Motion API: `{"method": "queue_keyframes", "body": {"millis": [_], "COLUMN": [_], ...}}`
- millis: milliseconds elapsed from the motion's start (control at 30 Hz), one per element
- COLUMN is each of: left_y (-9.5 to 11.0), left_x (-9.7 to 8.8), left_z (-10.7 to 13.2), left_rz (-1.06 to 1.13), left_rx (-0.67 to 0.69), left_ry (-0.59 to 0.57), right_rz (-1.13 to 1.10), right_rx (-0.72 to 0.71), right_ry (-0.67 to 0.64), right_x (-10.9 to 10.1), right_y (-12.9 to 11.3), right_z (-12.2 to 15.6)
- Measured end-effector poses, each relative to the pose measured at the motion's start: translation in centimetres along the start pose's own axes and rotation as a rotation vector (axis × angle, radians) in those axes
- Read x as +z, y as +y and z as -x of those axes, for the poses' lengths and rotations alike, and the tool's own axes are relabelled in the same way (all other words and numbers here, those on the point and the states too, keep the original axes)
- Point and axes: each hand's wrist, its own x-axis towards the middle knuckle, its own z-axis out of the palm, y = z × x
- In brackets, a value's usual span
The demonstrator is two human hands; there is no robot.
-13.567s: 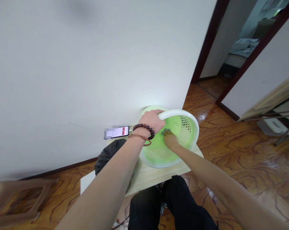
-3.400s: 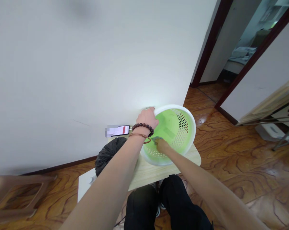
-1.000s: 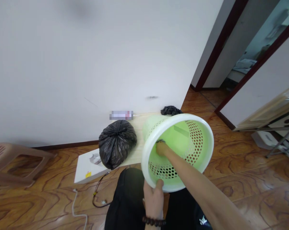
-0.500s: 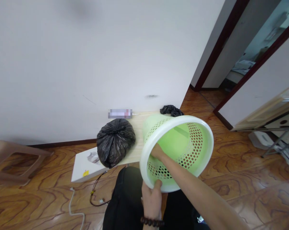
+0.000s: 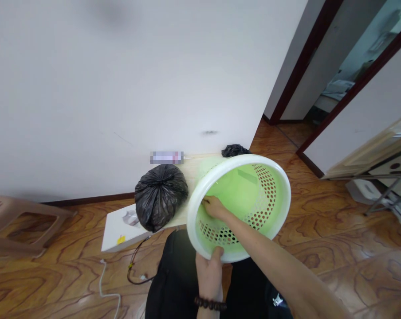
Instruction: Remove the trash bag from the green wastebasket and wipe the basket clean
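Note:
A light green plastic wastebasket [image 5: 238,188] with a white rim and rows of round holes lies tilted, its mouth turned toward me. My left hand [image 5: 209,268], wearing a dark bead bracelet, grips the near rim with the thumb over the inside edge. Deep within the mouth, my right hand [image 5: 214,206] is closed against the left inner wall; whatever its fingers hold cannot be made out. Left of the basket sits a full, gathered black garbage bag [image 5: 161,195]. Behind the basket lies a crumpled black plastic bag [image 5: 234,150].
A pale wooden bench top [image 5: 183,217] stands against the white wall. On the floor to the left are a white box [image 5: 117,228], cables [image 5: 102,283] and a brown plastic stool [image 5: 21,221]. A doorway [image 5: 307,75] opens at the right, near a metal-legged rack [image 5: 390,190].
The basket has shifted slightly left, its mouth turning a little more upward. My right hand has moved left and up along the inner wall. My left hand keeps its hold on the rim.

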Motion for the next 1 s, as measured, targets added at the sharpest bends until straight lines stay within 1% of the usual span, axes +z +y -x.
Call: {"method": "queue_keyframes", "body": {"millis": [67,133,200,267,300,367,400,433,467,533,600,633,700,767,800,833,867,900,933,967,1000], "left_y": [1.4,2.4,2.7,2.2,1.8,1.2,1.0,0.9,0.9,0.9,0.7,0.6,0.1,-0.2,-0.2,-0.2,0.0,0.1,0.2,0.3,0.2], "left_x": [-0.8,-1.5,-1.7,-1.4,-1.2,-1.1,-1.3,-1.5,-1.7,-2.1,-2.1,-1.9,-1.4,-0.9,-0.7,-0.7,-0.8,-0.9,-1.1,-1.2,-1.3], "left_z": [-0.5,-0.9,-1.1,-1.1,-1.1,-1.1,-1.2,-1.3,-1.4,-1.5,-1.6,-1.5,-1.4,-1.2,-1.2,-1.1,-1.2,-1.2,-1.3,-1.3,-1.3], "left_rz": [-0.012,-0.053,-0.101,-0.139,-0.147,-0.130,-0.109,-0.084,-0.061,-0.032,-0.020,-0.019,-0.031,-0.043,-0.036,-0.019,0.004,0.028,0.044,0.049,0.041], "left_rx": [0.037,0.041,0.066,0.099,0.109,0.104,0.094,0.085,0.075,0.069,0.071,0.073,0.074,0.077,0.078,0.073,0.062,0.050,0.036,0.035,0.044], "left_ry": [-0.028,-0.053,-0.029,-0.037,-0.043,-0.022,0.008,0.046,0.083,0.125,0.134,0.118,0.055,0.006,0.010,0.039,0.079,0.117,0.150,0.171,0.170], "right_rz": [0.027,0.132,0.197,0.184,0.142,0.024,-0.022,-0.026,0.013,0.166,0.273,0.289,0.240,0.091,0.002,-0.073,-0.112,-0.095,-0.029,0.069,0.171], "right_rx": [-0.039,0.022,0.113,0.141,0.115,0.001,-0.064,-0.100,-0.097,0.010,0.154,0.198,0.226,0.164,0.092,0.004,-0.080,-0.140,-0.154,-0.112,-0.038], "right_ry": [-0.050,-0.071,-0.040,-0.020,-0.020,0.000,-0.001,-0.017,-0.045,-0.092,-0.078,-0.067,-0.042,0.032,0.071,0.094,0.085,0.046,-0.001,-0.031,-0.042], "right_x": [-0.5,-1.3,-1.8,-1.3,-0.9,-0.1,0.1,0.0,-0.3,-1.3,-2.3,-2.5,-2.1,-1.1,-0.7,-0.4,-0.3,-0.4,-0.6,-1.0,-1.4], "right_y": [0.5,1.4,1.5,0.3,-0.6,-2.3,-2.8,-2.8,-2.5,-1.3,-0.3,-0.3,-1.2,-2.9,-3.5,-3.8,-3.7,-3.2,-2.4,-1.5,-0.7], "right_z": [0.6,1.0,1.0,0.7,0.6,0.7,1.0,1.3,1.7,2.2,2.0,1.7,1.2,1.1,1.5,2.0,2.6,3.3,3.8,4.1,4.2]}}
